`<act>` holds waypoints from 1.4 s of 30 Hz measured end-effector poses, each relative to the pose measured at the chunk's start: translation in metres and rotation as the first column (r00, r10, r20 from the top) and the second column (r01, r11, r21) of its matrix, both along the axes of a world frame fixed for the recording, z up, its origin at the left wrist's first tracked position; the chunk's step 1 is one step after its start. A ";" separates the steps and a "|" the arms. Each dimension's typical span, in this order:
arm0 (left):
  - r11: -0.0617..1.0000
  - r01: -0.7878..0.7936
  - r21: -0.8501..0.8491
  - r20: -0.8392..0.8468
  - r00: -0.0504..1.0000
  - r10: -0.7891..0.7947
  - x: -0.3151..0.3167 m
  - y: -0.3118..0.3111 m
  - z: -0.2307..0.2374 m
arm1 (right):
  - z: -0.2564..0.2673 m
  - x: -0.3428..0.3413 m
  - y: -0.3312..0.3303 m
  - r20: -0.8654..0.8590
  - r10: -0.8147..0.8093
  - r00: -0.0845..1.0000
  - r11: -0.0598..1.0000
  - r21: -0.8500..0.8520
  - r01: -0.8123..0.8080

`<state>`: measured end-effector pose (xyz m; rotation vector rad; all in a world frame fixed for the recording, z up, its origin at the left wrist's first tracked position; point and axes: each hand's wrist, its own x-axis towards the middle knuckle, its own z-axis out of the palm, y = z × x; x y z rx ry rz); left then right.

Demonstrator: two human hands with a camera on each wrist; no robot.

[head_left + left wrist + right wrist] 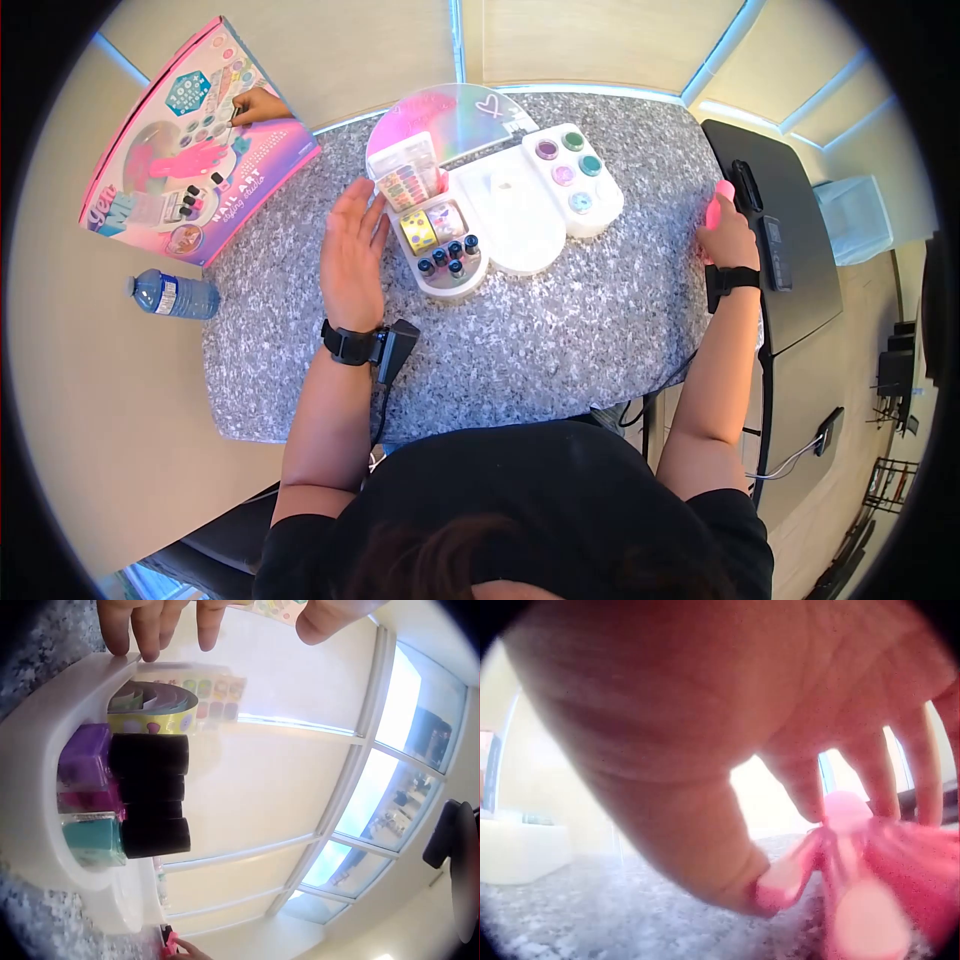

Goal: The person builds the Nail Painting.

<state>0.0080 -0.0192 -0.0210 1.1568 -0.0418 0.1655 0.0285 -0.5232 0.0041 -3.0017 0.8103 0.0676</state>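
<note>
At the table's right edge my right hand grips a pink plastic model hand with pale nails. In the right wrist view the thumb presses one side while fingertips come down over the other. My left hand is held with fingers extended beside the white nail art stand. Closest to it are the sticker sheets and a yellow patterned tape roll. Several dark-capped nail polish bottles sit in the stand's left lobe. Small pots of coloured glitter fill the right lobe.
A nail art box stands at the back left, with a water bottle in front of it. Behind the stand rises a rainbow half-round panel. A black cabinet and clear bin flank the speckled table.
</note>
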 end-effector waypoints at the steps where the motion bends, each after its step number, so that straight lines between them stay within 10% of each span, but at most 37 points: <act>1: 1.000 0.002 -0.002 -0.005 1.000 -0.002 0.000 0.001 0.001 | -0.006 0.002 -0.008 0.056 0.030 0.998 0.999 0.033 -0.032; 12: 0.999 0.021 0.039 -0.013 1.000 -0.020 0.000 0.004 0.003 | -0.004 0.009 0.004 0.092 0.145 0.985 0.965 0.208 -0.161; 15: 0.998 0.023 0.060 -0.003 1.000 -0.023 0.003 0.007 0.004 | 0.013 0.003 0.055 0.604 0.090 0.792 0.728 0.502 -0.466; 16: 0.996 0.025 0.091 -0.006 1.000 -0.024 0.002 0.007 0.005 | 0.022 0.000 0.081 0.598 0.095 0.796 0.727 0.504 -0.466; 21: 0.988 0.038 0.147 -0.035 0.999 -0.033 0.005 0.010 0.001 | 0.047 -0.010 0.176 0.610 0.004 0.792 0.011 0.792 -0.610; 24: 0.980 0.076 0.183 -0.049 0.996 -0.068 0.007 0.013 -0.002 | 0.051 -0.010 0.210 0.550 -0.018 0.835 0.042 0.835 -0.549; 25: 0.974 0.082 0.210 -0.057 0.996 -0.071 0.008 0.013 -0.003 | 0.041 -0.004 0.220 0.708 0.066 0.703 0.284 0.662 -0.693; 26: 0.968 0.088 0.236 -0.066 0.995 -0.074 0.009 0.013 -0.004 | 0.037 -0.005 0.222 0.707 0.072 0.703 0.283 0.661 -0.694; 28: 0.964 0.085 0.250 -0.079 0.995 -0.067 0.011 0.014 -0.006 | 0.037 -0.007 0.233 0.715 0.456 0.530 0.684 0.100 -0.723; 42: 0.980 0.106 0.169 -0.142 0.987 -0.082 0.011 0.017 -0.003 | 0.011 -0.010 0.285 0.377 0.643 0.666 0.763 -0.245 -0.598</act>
